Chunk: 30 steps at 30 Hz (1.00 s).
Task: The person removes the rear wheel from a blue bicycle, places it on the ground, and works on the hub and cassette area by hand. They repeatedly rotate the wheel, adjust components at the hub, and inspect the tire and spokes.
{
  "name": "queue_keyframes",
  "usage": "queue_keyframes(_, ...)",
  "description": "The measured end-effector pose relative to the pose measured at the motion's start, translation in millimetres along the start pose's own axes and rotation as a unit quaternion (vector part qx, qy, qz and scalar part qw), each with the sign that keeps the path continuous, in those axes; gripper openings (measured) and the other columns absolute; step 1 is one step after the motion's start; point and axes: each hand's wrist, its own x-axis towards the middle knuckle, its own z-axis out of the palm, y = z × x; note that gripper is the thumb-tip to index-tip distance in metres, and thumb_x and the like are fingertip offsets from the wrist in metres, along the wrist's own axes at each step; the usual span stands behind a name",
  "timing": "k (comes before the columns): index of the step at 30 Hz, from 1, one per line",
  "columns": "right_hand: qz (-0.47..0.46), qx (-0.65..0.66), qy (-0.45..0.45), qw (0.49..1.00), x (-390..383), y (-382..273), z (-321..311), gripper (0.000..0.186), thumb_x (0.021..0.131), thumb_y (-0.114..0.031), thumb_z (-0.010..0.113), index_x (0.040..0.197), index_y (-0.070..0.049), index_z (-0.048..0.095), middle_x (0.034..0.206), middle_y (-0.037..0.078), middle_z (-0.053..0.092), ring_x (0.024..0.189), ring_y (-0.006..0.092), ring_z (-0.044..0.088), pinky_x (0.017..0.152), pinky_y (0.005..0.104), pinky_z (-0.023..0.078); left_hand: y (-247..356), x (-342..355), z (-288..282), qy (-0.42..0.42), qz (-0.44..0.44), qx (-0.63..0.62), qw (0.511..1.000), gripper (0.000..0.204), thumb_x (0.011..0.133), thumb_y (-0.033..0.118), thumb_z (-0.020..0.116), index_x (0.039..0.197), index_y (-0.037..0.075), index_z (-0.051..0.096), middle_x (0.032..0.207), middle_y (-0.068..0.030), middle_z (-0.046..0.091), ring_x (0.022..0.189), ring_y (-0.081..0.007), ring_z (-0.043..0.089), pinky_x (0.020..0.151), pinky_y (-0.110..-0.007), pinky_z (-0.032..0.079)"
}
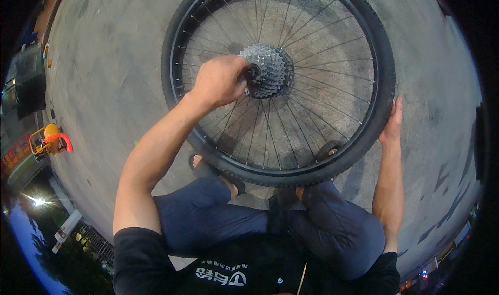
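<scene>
A bicycle wheel with a black knobbly tyre and thin dark spokes is tilted in front of me, its lower edge by my shins. At its hub sits a silver cassette of stacked sprockets, facing me. My left hand is closed at the dark round end of the hub, its fingertips partly hidden behind the knuckles. On the right, my right hand holds the tyre's outer edge, palm against the rubber; some of its fingers are out of sight.
I squat on grey concrete ground with my sandalled feet under and beside the wheel. Far left stands a yellow and orange object with a red curved part. A bright lamp shines at the lower left.
</scene>
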Motion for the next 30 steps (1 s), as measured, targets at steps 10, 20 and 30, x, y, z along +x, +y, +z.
queue_keyframes(10, 0.012, 0.004, -0.047, 0.999, -1.3, -3.2, -3.4, 0.066, 0.098, -0.062, 0.043, 0.122, -0.003, 0.060, 0.109, 0.007, 0.067, 0.096, 0.0187, 0.064, 0.086, 0.0348, 0.053, -3.3, -3.4, 2.3, 0.032, 0.056, -0.029, 0.997, 0.026, 0.073, 0.014, 0.067, 0.098, 0.010, 0.062, 0.086, -0.0135, 0.063, 0.084, -0.0354, 0.064, 0.071, -0.047, 0.052)
queue_keyframes(20, 0.012, 0.010, 0.008, 1.000, 0.6, -1.2, -3.3, 0.066, 0.098, -0.061, 0.044, 0.128, -0.003, 0.056, 0.111, 0.007, 0.067, 0.097, 0.0189, 0.064, 0.087, 0.0346, 0.053, -13.4, -4.9, 8.1, 0.025, 0.011, -0.001, 1.000, 0.045, 0.070, 0.006, 0.066, 0.114, 0.012, 0.060, 0.088, -0.0150, 0.065, 0.083, -0.0371, 0.064, 0.073, -0.046, 0.052)
queue_keyframes(30, 0.002, 0.016, -0.029, 0.999, 1.3, -0.8, -10.1, 0.064, 0.100, -0.059, 0.042, 0.129, -0.003, 0.056, 0.111, 0.007, 0.067, 0.095, 0.0189, 0.065, 0.084, 0.0347, 0.054, -9.0, -5.8, 6.8, 0.054, 0.094, -0.086, 0.990, 0.036, 0.070, 0.007, 0.067, 0.106, 0.009, 0.062, 0.088, -0.0147, 0.065, 0.082, -0.0367, 0.064, 0.072, -0.046, 0.052)
